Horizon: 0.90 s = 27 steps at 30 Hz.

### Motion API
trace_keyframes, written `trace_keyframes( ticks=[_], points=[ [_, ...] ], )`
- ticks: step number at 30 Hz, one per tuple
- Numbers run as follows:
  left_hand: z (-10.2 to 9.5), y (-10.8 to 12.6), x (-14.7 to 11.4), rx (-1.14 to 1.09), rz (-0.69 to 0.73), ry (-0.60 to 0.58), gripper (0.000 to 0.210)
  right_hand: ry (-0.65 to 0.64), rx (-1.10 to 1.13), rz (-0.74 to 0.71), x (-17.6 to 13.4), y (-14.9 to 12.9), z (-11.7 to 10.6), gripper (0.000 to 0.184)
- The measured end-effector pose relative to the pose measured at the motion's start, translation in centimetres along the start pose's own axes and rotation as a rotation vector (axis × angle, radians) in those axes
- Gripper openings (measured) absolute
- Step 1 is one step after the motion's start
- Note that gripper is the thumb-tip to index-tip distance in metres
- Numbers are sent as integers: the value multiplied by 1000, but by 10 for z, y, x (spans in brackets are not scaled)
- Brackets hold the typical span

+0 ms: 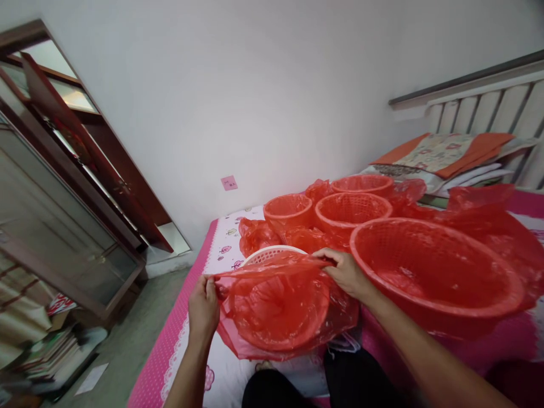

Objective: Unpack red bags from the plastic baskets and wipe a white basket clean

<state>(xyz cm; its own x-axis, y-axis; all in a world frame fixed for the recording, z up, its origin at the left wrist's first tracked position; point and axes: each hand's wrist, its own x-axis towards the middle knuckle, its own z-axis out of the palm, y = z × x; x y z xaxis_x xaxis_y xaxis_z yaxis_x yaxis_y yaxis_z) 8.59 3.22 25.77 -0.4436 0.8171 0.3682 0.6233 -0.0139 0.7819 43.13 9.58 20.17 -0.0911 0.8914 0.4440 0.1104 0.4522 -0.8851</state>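
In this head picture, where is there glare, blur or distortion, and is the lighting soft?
Head view: small glints on the red plastic bag; soft light on the white wall, without hard shadows. Head view, left side: the stacked books look blurred; the dark red door leans, perhaps from lens distortion or camera tilt.

We find open room left of our left hand (204, 309), over the bare edge of the bed (181, 323) and the floor (144, 323) beyond it. Above the red bag (276, 311) stretched between our hands, the air is free as far as the wall (255, 102). On our right, the large basket (442, 249) stands just beside our right hand (340, 275), its rim blocking a low sideways pass. Behind, three smaller baskets (355, 207) and crumpled bags (257, 237) crowd the low way back. Our legs (272, 388) hem in the near side.
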Motion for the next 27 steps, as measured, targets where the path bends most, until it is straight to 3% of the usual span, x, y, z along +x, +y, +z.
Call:
trace_keyframes(
  ticks=[6, 12, 22, 27],
  points=[
    [8, -35, 12, 53, -13, 21, 31, -66, 181, 206, 9, 14, 0, 23],
    [18, -47, 28, 36, 0, 7, 31, -95, 151, 176, 25, 28, -1, 29],
    [53, -60, 70, -167, -126, -244, 41, 100, -113, 168, 56, 63, 16, 35],
    [67, -59, 86, -268, -193, -387, 40, 121, -184, 152, 73, 70, 22, 14]
  ],
)
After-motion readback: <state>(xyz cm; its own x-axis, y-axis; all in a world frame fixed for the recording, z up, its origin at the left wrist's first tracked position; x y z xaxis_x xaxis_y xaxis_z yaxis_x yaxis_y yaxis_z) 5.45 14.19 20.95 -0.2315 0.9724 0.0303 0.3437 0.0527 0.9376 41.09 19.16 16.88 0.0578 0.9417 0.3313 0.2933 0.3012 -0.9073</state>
